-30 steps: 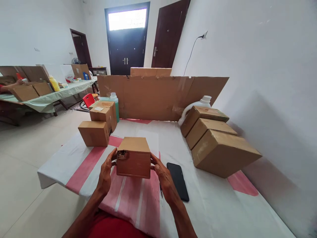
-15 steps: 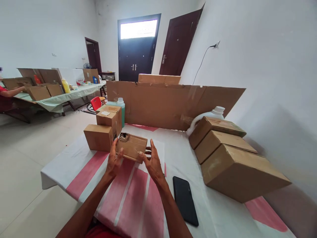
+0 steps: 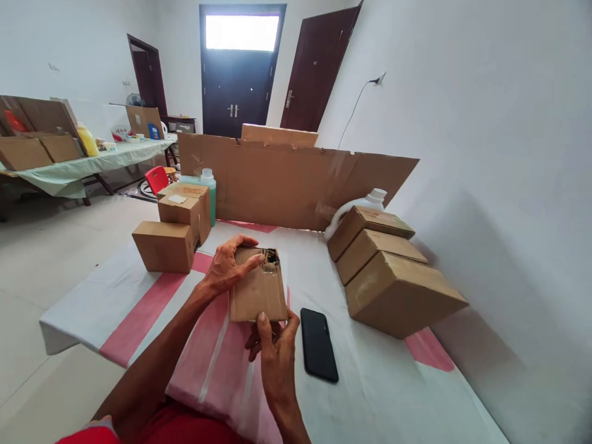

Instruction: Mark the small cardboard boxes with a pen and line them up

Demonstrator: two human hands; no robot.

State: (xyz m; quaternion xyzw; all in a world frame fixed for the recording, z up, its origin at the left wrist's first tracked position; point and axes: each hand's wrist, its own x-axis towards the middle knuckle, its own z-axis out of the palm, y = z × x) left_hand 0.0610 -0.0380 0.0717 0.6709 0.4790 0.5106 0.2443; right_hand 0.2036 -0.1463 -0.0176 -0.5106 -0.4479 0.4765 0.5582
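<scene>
A flat, small cardboard box [image 3: 259, 293] with a ragged dark hole near its far right corner is held between my two hands above the table. My left hand [image 3: 231, 265] grips its far left side, the thumb lying across the top beside the hole. At the near right corner my right hand [image 3: 275, 345] closes on the box, thumb on top and fingers underneath. What lies inside the hole I cannot make out. A black phone [image 3: 319, 344] rests on the cloth just right of my right hand.
Cardboard boxes [image 3: 164, 246] and a green-liquid bottle [image 3: 209, 197] stand at the left. Three larger boxes [image 3: 398, 293] line the right, with a white jug [image 3: 370, 200] behind. A cardboard panel [image 3: 268, 182] crosses the back of the cloth-covered table [image 3: 365, 394].
The small box has been turned clockwise, so its hole has gone from the far left to the far right corner. Both hands have shifted their grip on it. My view has swung right.
</scene>
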